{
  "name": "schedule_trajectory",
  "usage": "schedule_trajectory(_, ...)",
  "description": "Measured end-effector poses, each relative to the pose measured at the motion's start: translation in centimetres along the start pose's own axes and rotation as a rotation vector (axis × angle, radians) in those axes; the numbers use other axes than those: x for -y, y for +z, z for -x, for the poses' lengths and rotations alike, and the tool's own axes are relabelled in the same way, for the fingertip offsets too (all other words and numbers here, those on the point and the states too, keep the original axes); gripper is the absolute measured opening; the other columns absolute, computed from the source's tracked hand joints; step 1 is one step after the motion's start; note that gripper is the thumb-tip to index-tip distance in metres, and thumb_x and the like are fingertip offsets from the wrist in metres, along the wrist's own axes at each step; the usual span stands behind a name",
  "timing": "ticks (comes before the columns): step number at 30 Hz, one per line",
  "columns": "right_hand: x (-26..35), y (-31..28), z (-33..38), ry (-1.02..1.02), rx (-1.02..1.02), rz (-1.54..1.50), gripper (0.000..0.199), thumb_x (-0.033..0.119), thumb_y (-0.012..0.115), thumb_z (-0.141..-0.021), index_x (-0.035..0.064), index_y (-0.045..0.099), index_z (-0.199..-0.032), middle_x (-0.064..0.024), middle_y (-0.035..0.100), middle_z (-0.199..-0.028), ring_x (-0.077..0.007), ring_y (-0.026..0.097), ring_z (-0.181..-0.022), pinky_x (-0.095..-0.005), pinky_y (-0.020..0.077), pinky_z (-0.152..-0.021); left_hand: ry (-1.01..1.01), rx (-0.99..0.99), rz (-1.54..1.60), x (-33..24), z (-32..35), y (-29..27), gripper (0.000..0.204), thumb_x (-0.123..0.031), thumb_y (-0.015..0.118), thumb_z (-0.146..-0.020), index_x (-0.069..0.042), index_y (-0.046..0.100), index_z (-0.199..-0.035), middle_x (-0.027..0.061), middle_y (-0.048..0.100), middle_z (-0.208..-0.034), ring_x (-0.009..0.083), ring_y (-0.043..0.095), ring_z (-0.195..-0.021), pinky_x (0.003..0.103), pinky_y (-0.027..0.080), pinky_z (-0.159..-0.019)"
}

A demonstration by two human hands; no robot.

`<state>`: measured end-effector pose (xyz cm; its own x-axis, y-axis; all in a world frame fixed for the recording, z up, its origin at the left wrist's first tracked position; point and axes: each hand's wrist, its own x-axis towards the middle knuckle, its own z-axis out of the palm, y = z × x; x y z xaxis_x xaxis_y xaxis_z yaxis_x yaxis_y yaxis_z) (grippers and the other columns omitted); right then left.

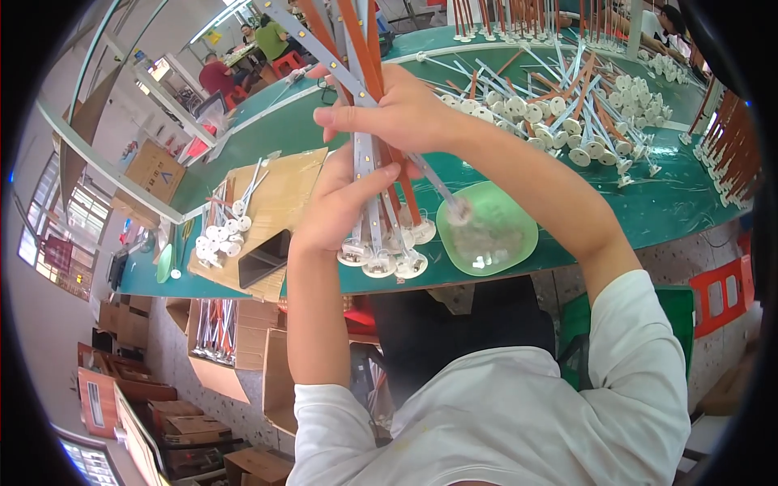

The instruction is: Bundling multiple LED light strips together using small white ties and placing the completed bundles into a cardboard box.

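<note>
A bundle of LED light strips (374, 219), some white with yellow diodes and some orange-brown, hangs upright in front of me with round white end caps at the bottom. My left hand (339, 194) is closed round the strips low down, above the caps. Higher up, my right hand (401, 109) grips the bundle, its thumb lying across the front. One strip slants away to the right, and its cap (459, 212), blurred, is over a light green bowl (525, 231). Small clear pieces, too indistinct to name, lie in the bowl.
On the green table (389, 279) lie a cardboard sheet (304, 182), a phone (265, 259) and a small pile of capped strips (223, 235). A large heap of strips (583, 121) covers the far right. Boxes (235, 344) stand below left; people (271, 40) sit beyond.
</note>
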<state>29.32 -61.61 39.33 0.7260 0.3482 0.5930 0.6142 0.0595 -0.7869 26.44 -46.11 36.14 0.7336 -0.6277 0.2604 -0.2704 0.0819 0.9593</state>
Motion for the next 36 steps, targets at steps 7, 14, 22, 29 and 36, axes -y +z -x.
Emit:
schedule_trajectory(7, -1.5, 1.3, -0.4, -0.106, -0.149, -0.057, 0.029, 0.026, 0.07, -0.084, 0.0021, 0.066, -0.101, -0.0051, 0.066, -0.083, -0.0124, 0.063, -0.077, -0.0285, 0.0491, -0.073, 0.122, -0.157, 0.026, 0.2, -0.5, 1.2, 0.048, -0.013, 0.054, -0.092, 0.003, 0.036, -0.133, 0.0096, 0.06, -0.106, 0.0177, 0.056, -0.104, 0.031, 0.047, -0.085)
schedule_trajectory(14, -1.9, 0.1, -1.0, 0.069, 0.031, -0.123, 0.037, 0.027, 0.081, -0.072, -0.0014, 0.065, -0.088, -0.0084, 0.065, -0.075, -0.0151, 0.062, -0.067, -0.0291, 0.0506, -0.062, 0.144, -0.051, -0.112, 1.8, -0.7, -0.4, 0.026, -0.02, 0.047, -0.099, -0.002, 0.038, -0.116, 0.0062, 0.049, -0.077, 0.017, 0.052, -0.07, 0.03, 0.046, -0.066)
schedule_trajectory(22, 0.5, 1.8, 0.3, 0.263, 0.087, -0.166, 0.028, 0.027, 0.071, -0.082, 0.0048, 0.06, -0.07, -0.0042, 0.059, -0.069, -0.011, 0.056, -0.063, -0.0254, 0.0449, -0.056, -0.022, 0.146, 0.188, 2.4, 0.5, -0.5, 0.029, -0.027, 0.046, -0.101, 0.001, 0.047, -0.111, 0.0089, 0.062, -0.084, 0.0141, 0.061, -0.073, 0.028, 0.05, -0.067)
schedule_trajectory(29, -0.8, 2.4, 1.3, 0.111, -0.097, 0.078, 0.027, 0.025, 0.064, -0.088, 0.0052, 0.058, -0.071, -0.0021, 0.058, -0.069, -0.0076, 0.051, -0.062, -0.0236, 0.0407, -0.057, 0.218, -0.22, -0.179, 2.9, 0.6, 1.9, 0.042, -0.014, 0.049, -0.095, 0.003, 0.033, -0.129, 0.0123, 0.065, -0.083, 0.0268, 0.064, -0.067, 0.038, 0.05, -0.063)
schedule_trajectory(36, -0.9, 2.0, 0.3, 0.126, 0.308, -0.016, 0.013, 0.013, 0.066, -0.08, 0.0043, 0.058, -0.075, -0.0076, 0.061, -0.085, -0.0131, 0.055, -0.079, -0.0274, 0.0429, -0.069, 0.255, -0.202, 0.081, 4.1, 3.1, 2.2, 0.033, -0.019, 0.041, -0.1, 0.005, 0.036, -0.121, 0.0089, 0.058, -0.068, 0.0207, 0.06, -0.058, 0.034, 0.047, -0.055)
